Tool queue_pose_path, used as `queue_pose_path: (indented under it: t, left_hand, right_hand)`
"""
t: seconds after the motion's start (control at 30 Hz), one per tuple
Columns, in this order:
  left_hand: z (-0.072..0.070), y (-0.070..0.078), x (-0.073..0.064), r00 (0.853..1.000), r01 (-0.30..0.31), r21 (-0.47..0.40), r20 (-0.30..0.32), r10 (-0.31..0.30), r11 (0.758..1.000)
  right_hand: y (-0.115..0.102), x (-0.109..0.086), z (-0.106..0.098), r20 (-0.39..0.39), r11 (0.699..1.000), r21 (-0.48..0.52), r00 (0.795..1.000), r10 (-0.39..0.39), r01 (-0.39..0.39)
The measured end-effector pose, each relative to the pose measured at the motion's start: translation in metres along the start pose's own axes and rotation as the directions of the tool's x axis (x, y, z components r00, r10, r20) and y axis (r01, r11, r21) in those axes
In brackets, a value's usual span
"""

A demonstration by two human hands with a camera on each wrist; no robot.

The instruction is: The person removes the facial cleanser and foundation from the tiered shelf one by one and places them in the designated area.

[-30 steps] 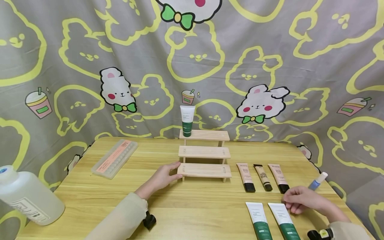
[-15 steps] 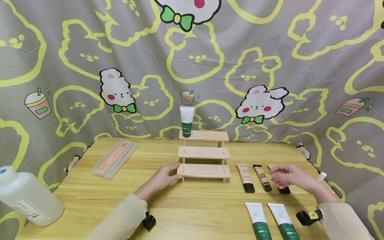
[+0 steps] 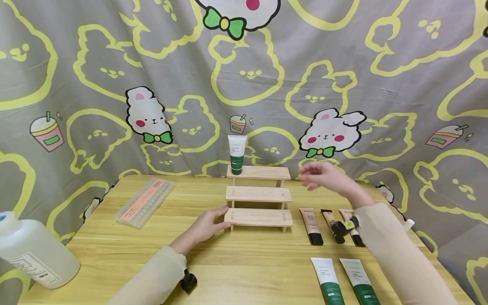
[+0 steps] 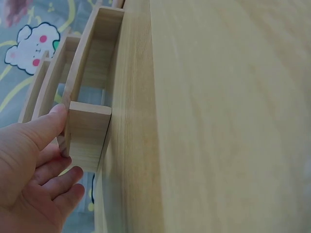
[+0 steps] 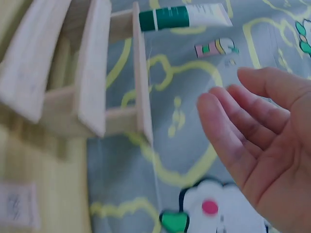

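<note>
A three-tier wooden display stand point(image 3: 259, 217) stands on the table. My left hand point(image 3: 205, 224) pinches the left end of its lowest board, thumb and fingers on either side of the wood point(image 4: 72, 87). On the top tier's left end, a white-and-green squeeze tube point(image 3: 237, 154) stands upright on its cap. My right hand point(image 3: 325, 178) is in the air to the right of the top tier, with nothing in it; its fingers are loosely bent and apart in the right wrist view.
Two white-and-green tubes point(image 3: 328, 279) lie at the front right. Behind them lie a pink BB cream tube point(image 3: 311, 224), a tan tube point(image 3: 329, 218) and another pink tube, partly under my right wrist. A clear case point(image 3: 145, 202) and a large bottle point(image 3: 38, 250) are on the left.
My right hand has risen from beside the front tubes, passing over the pink tube, up and left toward the stand's top tier. The left hand stays at the lowest board.
</note>
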State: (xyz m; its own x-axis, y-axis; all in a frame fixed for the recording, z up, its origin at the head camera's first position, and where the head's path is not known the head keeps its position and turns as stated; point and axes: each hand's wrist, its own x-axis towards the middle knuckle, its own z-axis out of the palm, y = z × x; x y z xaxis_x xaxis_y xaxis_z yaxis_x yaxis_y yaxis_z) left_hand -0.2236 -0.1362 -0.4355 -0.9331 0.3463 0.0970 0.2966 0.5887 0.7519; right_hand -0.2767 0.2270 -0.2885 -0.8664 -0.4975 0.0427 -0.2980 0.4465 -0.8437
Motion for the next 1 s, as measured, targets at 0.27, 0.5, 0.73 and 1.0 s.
queue_pose_path:
  t: [0.27,0.5,0.73,1.0]
  left_hand:
    - [0.000,0.001,-0.001,1.000,-0.012,0.008,0.003,0.012,1.000]
    - [-0.001,0.002,-0.001,1.000,-0.023,0.012,0.002,0.023,1.000]
    - [-0.001,0.002,0.000,0.999,-0.035,0.025,-0.002,0.035,0.999]
    - [-0.001,0.002,0.000,1.000,-0.017,0.039,0.000,0.017,0.999]
  right_hand:
    - [-0.034,0.059,0.023,-0.122,0.998,0.035,0.991,-0.050,0.055]
    - [-0.054,0.093,0.046,-0.210,0.994,0.037,0.973,-0.095,0.105]
    - [-0.070,0.114,0.060,-0.223,0.992,0.056,0.970,-0.098,0.113]
    - [-0.078,0.131,0.069,-0.243,0.991,0.100,0.968,-0.065,0.091]
